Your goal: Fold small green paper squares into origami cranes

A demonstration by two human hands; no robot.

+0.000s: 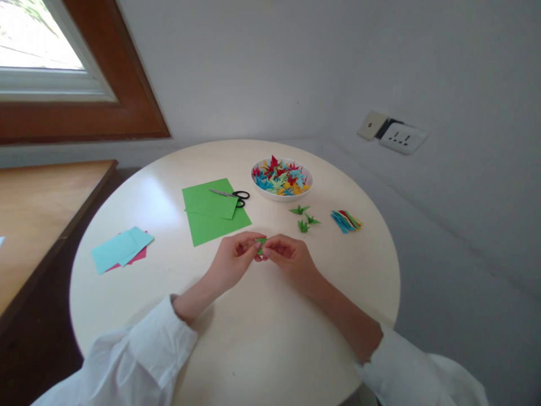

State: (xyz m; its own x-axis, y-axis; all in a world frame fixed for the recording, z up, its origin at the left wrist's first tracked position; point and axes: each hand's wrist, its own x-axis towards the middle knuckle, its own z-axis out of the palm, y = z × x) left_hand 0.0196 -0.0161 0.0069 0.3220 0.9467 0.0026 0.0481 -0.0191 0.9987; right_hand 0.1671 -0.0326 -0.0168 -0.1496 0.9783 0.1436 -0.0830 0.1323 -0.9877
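A small folded piece of green paper (pixel 261 243) is pinched between my two hands over the middle of the table. My left hand (pixel 237 252) grips its left side with thumb and fingers. From the other side, my right hand (pixel 291 259) pinches it too, and the fingers cover much of its shape. Just beyond my right hand lie green paper cranes (pixel 303 226), three in a loose group. Green paper sheets (pixel 211 228) lie flat beyond my left hand, with black-handled scissors (pixel 224 194) resting on them.
A white bowl (pixel 282 197) full of colourful paper cranes stands at the back. Coloured paper strips (pixel 346 221) lie at the right. Light blue sheets (pixel 112 252) overlap a pink sheet (pixel 139 255) at the left. The round white table (pixel 270 332) nears the wall.
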